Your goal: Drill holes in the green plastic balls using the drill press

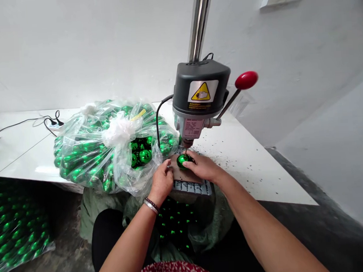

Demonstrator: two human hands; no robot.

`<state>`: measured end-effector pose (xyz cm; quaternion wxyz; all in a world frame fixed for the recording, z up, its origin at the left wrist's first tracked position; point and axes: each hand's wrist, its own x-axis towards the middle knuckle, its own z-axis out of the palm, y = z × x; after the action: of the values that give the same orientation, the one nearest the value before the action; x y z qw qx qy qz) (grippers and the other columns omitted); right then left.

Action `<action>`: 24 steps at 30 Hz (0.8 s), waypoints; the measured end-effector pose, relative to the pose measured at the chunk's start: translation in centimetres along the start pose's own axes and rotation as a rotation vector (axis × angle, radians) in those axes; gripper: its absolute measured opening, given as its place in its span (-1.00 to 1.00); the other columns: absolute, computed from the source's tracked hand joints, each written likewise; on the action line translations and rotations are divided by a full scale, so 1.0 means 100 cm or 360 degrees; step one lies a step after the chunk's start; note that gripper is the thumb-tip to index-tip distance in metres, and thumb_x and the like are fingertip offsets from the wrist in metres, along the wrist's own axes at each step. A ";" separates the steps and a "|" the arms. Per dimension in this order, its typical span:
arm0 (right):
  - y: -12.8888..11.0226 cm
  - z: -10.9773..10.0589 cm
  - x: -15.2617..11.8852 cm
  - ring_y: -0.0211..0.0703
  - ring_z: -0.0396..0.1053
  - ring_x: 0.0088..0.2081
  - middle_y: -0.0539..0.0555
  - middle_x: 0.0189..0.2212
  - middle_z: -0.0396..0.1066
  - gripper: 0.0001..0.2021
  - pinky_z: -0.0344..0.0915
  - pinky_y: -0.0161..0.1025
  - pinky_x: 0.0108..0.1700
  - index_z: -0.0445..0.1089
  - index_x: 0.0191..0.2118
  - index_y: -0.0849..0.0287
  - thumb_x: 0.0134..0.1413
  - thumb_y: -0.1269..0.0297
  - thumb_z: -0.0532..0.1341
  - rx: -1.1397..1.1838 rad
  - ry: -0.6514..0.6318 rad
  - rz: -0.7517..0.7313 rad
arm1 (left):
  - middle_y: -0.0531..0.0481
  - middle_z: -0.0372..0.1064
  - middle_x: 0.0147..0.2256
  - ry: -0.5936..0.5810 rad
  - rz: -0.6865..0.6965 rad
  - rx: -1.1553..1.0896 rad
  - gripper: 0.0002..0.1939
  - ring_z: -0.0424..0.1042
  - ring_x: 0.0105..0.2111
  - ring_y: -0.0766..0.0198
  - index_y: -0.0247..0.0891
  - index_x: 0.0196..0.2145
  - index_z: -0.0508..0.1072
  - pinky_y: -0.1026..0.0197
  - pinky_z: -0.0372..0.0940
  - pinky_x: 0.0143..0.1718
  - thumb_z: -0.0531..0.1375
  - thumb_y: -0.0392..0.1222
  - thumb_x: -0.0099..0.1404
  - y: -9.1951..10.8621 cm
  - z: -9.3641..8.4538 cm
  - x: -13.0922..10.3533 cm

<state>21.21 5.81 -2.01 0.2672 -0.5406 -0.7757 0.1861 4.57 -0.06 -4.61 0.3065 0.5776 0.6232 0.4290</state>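
Note:
My right hand (201,166) grips a shiny green ball (182,162) from its right side, thumb on the near face. The ball rests on a brown board (187,176) over the base of a bench drill press (201,89). The thin drill bit comes down right at the top of the ball; whether it has entered cannot be made out. My left hand (162,180), fingers curled, is at the board's left edge beside the plastic bag; what it holds, if anything, is hidden.
A big clear bag of green balls (87,158) lies left on the white table (263,164). Dark shavings litter the table at right. The red-knobbed lever (246,80) juts out right. An open sack of balls (177,222) is below the base; another bag (15,228) sits lower left.

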 end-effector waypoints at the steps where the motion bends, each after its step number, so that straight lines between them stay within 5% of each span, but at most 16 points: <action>1: -0.002 0.003 -0.004 -0.15 0.46 -0.21 0.08 -0.15 0.51 -0.60 0.33 -0.26 -0.17 0.41 0.00 0.09 -0.01 0.16 0.23 -0.0005 -0.0004 0.0014 | -0.26 0.42 0.08 -0.0005 0.0003 0.0001 -0.55 0.40 0.08 0.11 -0.41 0.09 0.41 0.04 0.22 0.19 0.05 -0.36 0.26 0.001 0.000 0.000; 5: -0.005 0.010 -0.019 -0.10 0.41 0.00 0.16 0.06 0.39 -0.51 0.32 -0.15 0.03 0.28 0.15 0.13 0.07 0.21 0.16 0.0001 -0.0038 0.0069 | -0.21 0.42 0.09 -0.0062 0.0093 -0.0045 -0.57 0.38 0.09 0.13 -0.33 0.08 0.42 0.04 0.22 0.19 0.05 -0.32 0.28 0.007 0.000 0.004; 10: 0.003 0.011 -0.023 -0.02 0.40 0.01 0.22 0.07 0.37 -0.43 0.33 -0.04 0.05 0.22 0.21 0.17 0.02 0.33 0.17 -0.0004 -0.0059 0.0100 | -0.19 0.37 0.13 -0.0224 0.0220 -0.0061 -0.57 0.33 0.13 0.09 -0.29 0.06 0.43 0.03 0.18 0.21 0.17 -0.26 0.22 0.020 0.007 0.020; 16: 0.008 0.017 -0.028 -0.08 0.29 0.14 0.18 0.19 0.25 -0.44 0.25 -0.02 0.20 0.17 0.25 0.14 0.09 0.43 0.04 0.0023 -0.0015 -0.0008 | -0.06 0.49 -0.06 -0.0275 0.0162 0.0101 -0.54 0.44 -0.07 0.12 -0.21 0.01 0.43 0.09 0.29 0.03 0.28 -0.20 0.12 0.032 0.013 0.024; 21: 0.004 0.017 -0.033 -0.09 0.34 0.08 0.18 0.18 0.28 -0.40 0.29 -0.04 0.17 0.19 0.25 0.15 0.02 0.46 0.07 0.0055 0.0025 -0.0025 | -0.12 0.49 -0.03 -0.0234 0.0267 0.0342 -0.51 0.44 -0.04 0.02 -0.20 0.03 0.43 0.03 0.28 0.03 0.29 -0.16 0.12 0.028 0.014 0.022; 24: 0.004 0.000 -0.033 -0.15 0.42 -0.06 0.10 0.04 0.42 -0.43 0.37 -0.13 0.05 0.32 0.16 0.10 -0.06 0.42 0.15 0.0068 0.0074 0.0004 | -0.18 0.43 0.07 -0.0153 0.0300 0.0393 -0.45 0.40 0.04 -0.04 -0.23 0.10 0.39 -0.01 0.23 0.09 0.29 -0.15 0.13 0.021 0.017 0.020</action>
<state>22.41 2.89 -2.95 0.2965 -0.5398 -0.7645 0.1905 6.75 2.15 -3.25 0.2209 0.6867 0.5988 0.3480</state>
